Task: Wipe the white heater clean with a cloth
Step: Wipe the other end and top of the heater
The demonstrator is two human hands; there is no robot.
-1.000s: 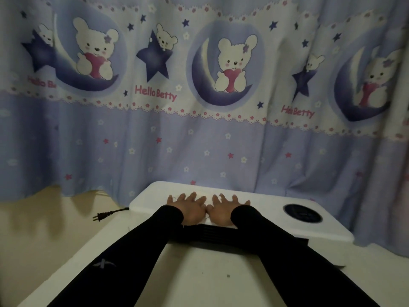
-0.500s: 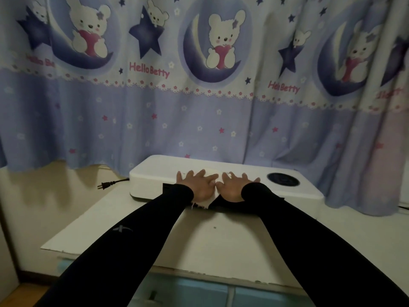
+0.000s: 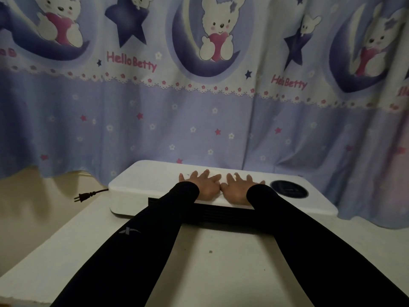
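Note:
The white heater (image 3: 143, 180) lies flat on a pale table (image 3: 210, 262), with a dark vent (image 3: 221, 212) along its front and a dark round panel (image 3: 288, 189) on top at the right. My left hand (image 3: 203, 187) and my right hand (image 3: 240, 190) rest side by side, palms down and fingers spread, on the middle of its top. A pale cloth (image 3: 222, 178) seems to lie under both palms; it is hard to tell apart from the white casing. Black sleeves cover both arms.
A black plug on its cord (image 3: 83, 197) hangs off the heater's left end, unplugged. A blue bear-print curtain (image 3: 199, 120) hangs right behind the heater and drapes down at the right. The table's left edge (image 3: 44, 251) runs diagonally.
Half a second ago both hands were at the heater's front edge with cloth hanging over it. Now they lie farther back on the top. The view has also shifted.

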